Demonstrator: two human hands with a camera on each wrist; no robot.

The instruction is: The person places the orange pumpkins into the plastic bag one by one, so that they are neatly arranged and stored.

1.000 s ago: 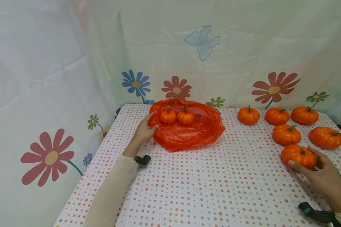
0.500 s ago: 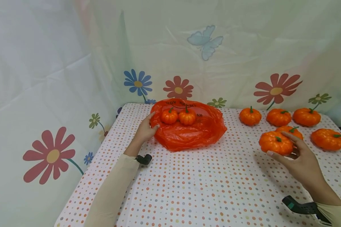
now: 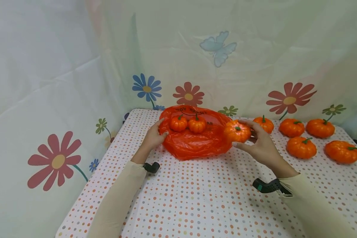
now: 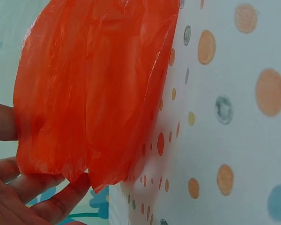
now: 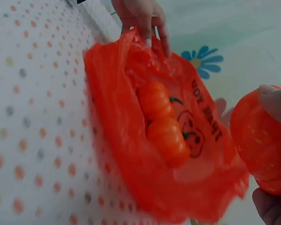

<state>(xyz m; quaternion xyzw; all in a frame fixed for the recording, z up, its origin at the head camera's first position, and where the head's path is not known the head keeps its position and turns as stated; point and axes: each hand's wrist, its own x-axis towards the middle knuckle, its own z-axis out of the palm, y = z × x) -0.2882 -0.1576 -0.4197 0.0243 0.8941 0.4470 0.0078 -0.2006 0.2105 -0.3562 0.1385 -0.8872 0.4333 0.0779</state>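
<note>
"What's in the red bag (image 3: pixel 193 142)?"
"Two small pumpkins (image 3: pixel 178 123); the left hand (image 3: pixel 154 136) grips its left rim."
"And the right hand (image 3: pixel 263 147)?"
"Fingers curled round another pumpkin (image 3: pixel 236 131) — by the bag's right edge, dotted cloth (image 3: pixel 196 191) stretching in front."

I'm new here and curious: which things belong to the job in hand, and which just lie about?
In the job:
ribbed orange pumpkin, held by the right hand
red plastic bag, held by the left hand
two orange pumpkins inside it
probably five orange pumpkins waiting

Just setting:
white dotted tablecloth
floral fabric backdrop
</note>
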